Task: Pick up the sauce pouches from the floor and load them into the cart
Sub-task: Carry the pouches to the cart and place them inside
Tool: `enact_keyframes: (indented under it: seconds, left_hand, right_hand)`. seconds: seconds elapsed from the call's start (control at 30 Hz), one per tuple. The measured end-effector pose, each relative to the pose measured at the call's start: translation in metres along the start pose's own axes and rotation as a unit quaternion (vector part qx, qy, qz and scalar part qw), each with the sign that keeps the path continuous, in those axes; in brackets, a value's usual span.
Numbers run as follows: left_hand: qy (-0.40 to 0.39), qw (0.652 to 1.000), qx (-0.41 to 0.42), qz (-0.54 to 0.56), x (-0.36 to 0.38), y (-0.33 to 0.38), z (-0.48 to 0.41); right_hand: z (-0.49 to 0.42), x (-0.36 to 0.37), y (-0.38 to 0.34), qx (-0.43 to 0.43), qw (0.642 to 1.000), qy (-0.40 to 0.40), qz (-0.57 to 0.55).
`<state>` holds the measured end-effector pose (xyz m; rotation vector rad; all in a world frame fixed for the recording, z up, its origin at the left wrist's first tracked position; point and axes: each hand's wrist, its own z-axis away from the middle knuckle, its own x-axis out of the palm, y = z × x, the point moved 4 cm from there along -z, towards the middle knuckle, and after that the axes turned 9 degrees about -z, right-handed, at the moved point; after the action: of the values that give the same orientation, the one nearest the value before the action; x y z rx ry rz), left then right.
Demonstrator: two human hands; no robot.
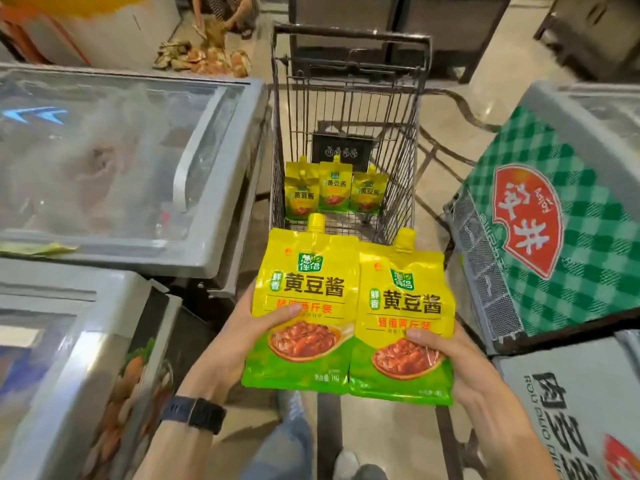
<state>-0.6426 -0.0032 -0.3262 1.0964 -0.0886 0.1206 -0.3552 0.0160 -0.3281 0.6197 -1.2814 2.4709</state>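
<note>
Left hand gripping left pouch, right hand gripping right pouch; thumbs pressing fronts, fingers behind; cart holding three pouches.

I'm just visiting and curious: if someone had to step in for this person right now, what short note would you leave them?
Left hand: holding the left pouch, thumb across its front.
Right hand: holding the right pouch the same way.
Both pouches are upright, side by side, just in front of the near end of the cart.
Done: three pouches in the cart already stand in a row on its wire floor.
Left: set these two in the cart. Whether more lie on the floor cannot be seen from this view, so check.
</note>
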Motion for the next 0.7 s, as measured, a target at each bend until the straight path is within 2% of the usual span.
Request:
enact_keyframes:
  seconds: [0.13, 0.33, 0.43, 0.57, 0.7]
  left_hand:
    - [-0.007, 1.0, -0.012, 0.008, -0.015, 0.03, -0.053]
    - [-0.009, 0.999, -0.01, -0.034, -0.022, 0.059, -0.119]
    - [-0.01, 0.997, -0.01, -0.073, -0.023, 0.069, -0.156]
    - [0.014, 0.995, -0.023, -0.096, -0.024, 0.074, -0.214]
    - [0.076, 0.99, -0.031, -0.115, -0.019, 0.073, -0.276]
  right_hand:
    - [-0.047, 0.013, -0.016, 0.002, 1.0, 0.01, 0.016]
    - [-0.109, 0.028, -0.045, 0.003, 1.0, -0.011, 0.001]
    - [-0.15, 0.019, -0.059, 0.001, 1.0, -0.001, 0.028]
    - [-0.21, 0.004, -0.077, -0.001, 0.997, 0.054, 0.061]
    - [-0.275, -0.005, -0.096, -0.01, 0.992, 0.081, 0.098]
